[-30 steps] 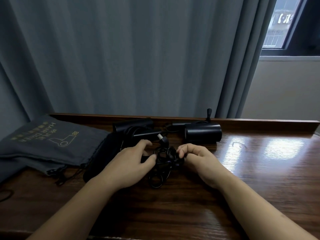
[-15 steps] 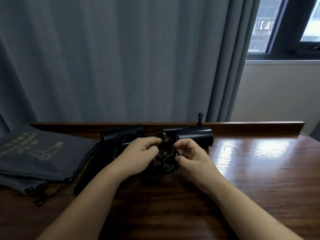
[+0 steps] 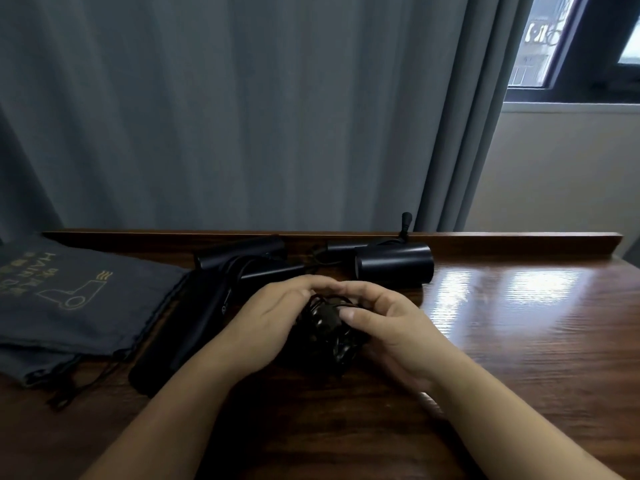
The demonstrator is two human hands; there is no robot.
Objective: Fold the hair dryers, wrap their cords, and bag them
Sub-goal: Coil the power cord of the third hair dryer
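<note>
Both hands meet at the centre of the table, cupped round one black cord bundle [image 3: 327, 327]. Left hand [image 3: 273, 317] wraps it from the left side, fingers curled over the top. Right hand [image 3: 391, 323] closes on it from the right, thumb pressed across the front of the coil. Fingertips of the two hands nearly touch above the bundle — both clamped on the cord, neither free. Bundle sits low over the wood; whether it rests on the table or is lifted, cannot tell.

Two black hair dryers behind the hands, near the back rail. Right dryer [image 3: 394, 266]: barrel lies on its side, open end facing left, just beyond the right hand's knuckles. A short black stalk stands up behind it at the rail. Left dryer [image 3: 242, 258]: barrel lies along the rail, a long dark part runs from it toward the near left. How the parts join is lost in the dark.

Grey drawstring bags [image 3: 76, 299] lie flat at far left, stacked — top one printed with a dryer outline and "HAIR D…", cords trailing off the near edge. Bags touch or overlap the left dryer's long part.

Glossy wooden table [image 3: 519, 334], grey curtain [image 3: 242, 116] behind, window [image 3: 588, 46] top right.
</note>
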